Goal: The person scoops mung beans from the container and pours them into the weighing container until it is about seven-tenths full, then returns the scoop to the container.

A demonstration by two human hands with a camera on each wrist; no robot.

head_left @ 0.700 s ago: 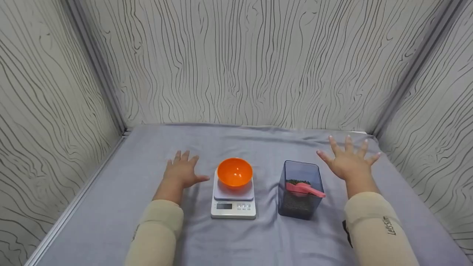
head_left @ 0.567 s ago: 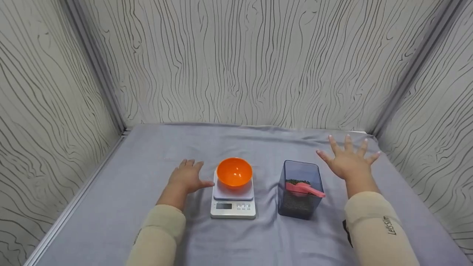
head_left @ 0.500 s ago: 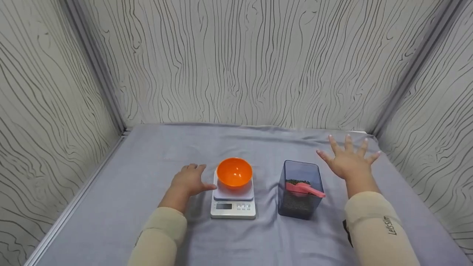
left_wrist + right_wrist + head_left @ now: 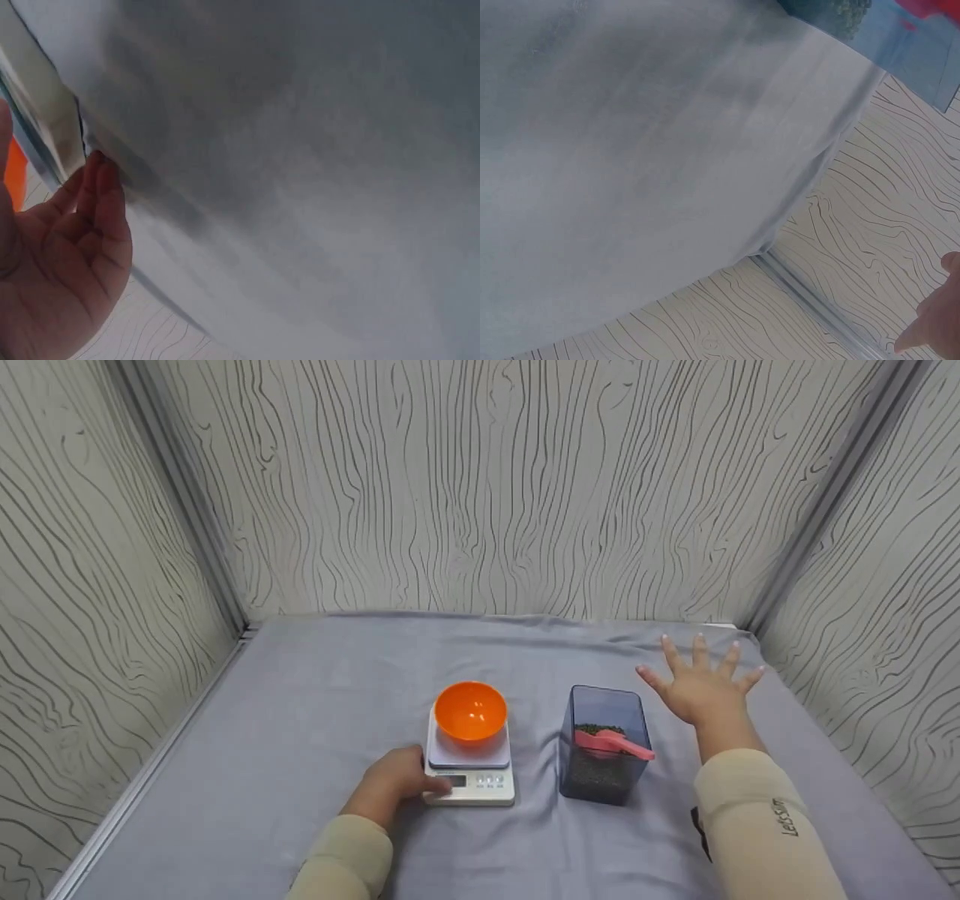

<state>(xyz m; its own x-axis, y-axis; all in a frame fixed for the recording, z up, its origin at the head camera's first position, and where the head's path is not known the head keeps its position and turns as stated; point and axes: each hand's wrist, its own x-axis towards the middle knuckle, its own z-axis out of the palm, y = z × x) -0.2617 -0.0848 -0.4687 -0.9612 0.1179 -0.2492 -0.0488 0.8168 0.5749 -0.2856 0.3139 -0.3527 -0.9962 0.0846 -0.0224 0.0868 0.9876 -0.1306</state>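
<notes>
A white kitchen scale (image 4: 487, 795) lies on the cloth with an orange bowl (image 4: 471, 711) on its platform. My left hand (image 4: 397, 776) grips the scale's front left corner, thumb on top over the display. In the left wrist view its bent fingers (image 4: 105, 202) meet the scale's side edge. Right of the scale stands a bluish see-through container (image 4: 609, 705) partly filled with dark green grains, with a pink scoop (image 4: 615, 743) in it, handle over the rim. Beyond it, my right hand (image 4: 703, 690) is spread wide and touches none of these things.
A wrinkled grey cloth (image 4: 322, 675) covers the table. Wood-grain panels (image 4: 465, 495) wall it in at the back and both sides. Metal-coloured strips run along the corners, and a pale rail (image 4: 150, 757) lines the left edge.
My left hand has moved from beside the bowl toward me and onto the scale's front left corner, its spread fingers now bent. The right hand stays spread. The view has shifted slightly.
</notes>
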